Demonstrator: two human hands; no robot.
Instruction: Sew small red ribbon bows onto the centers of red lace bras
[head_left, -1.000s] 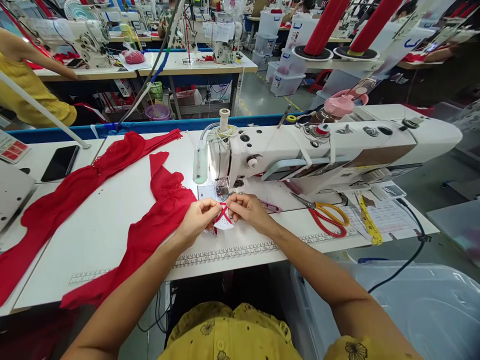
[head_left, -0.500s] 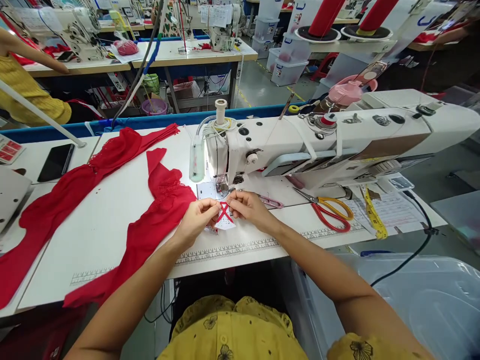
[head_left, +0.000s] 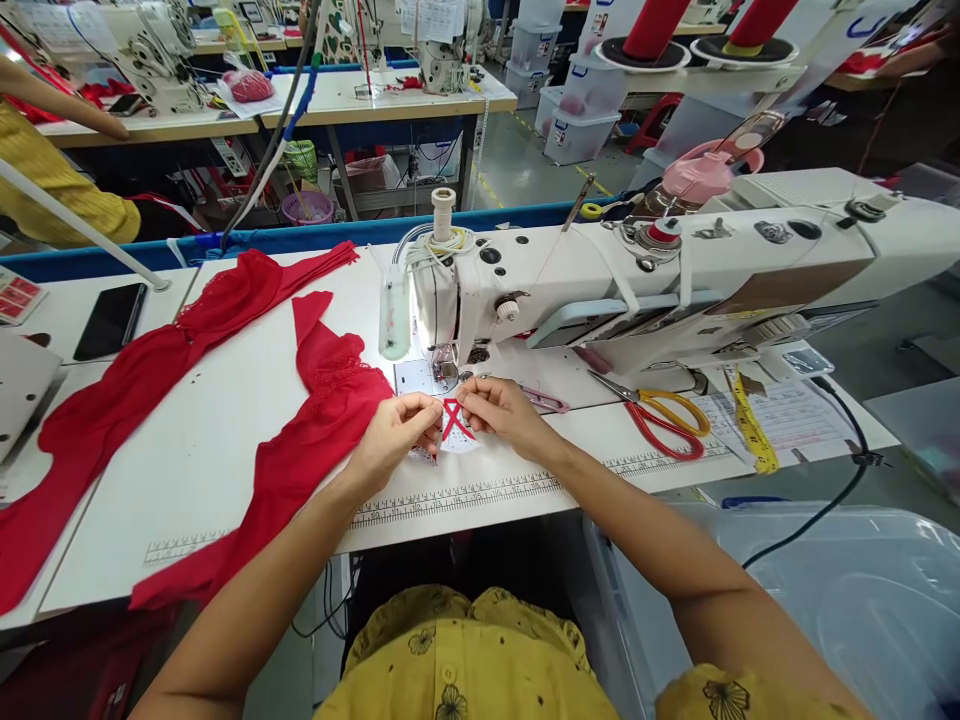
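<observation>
Between my two hands is a small white printed tag (head_left: 458,437) crossed by red strips in an X. My left hand (head_left: 401,435) pinches its left side with thumb and forefinger. At the tag's upper right corner, the fingertips of my right hand (head_left: 506,412) are closed on it. The presser foot and needle area of a white sewing machine (head_left: 442,370) lie just beyond my fingers. Beside my left forearm, a red garment piece (head_left: 330,410) spreads on the table, touching or passing near my left hand. What sits under my left fingers is partly hidden.
Scissors with red and yellow handles (head_left: 667,420) lie right of my right hand, beside a yellow tape measure (head_left: 754,425) on papers. Another long red garment piece (head_left: 135,390) stretches across the left. A dark phone (head_left: 111,322) rests beyond it. A clear plastic bin (head_left: 847,600) stands at lower right.
The tag has shifted very slightly to the right along with my right hand. Both hands keep their pinch, and the view has turned a little.
</observation>
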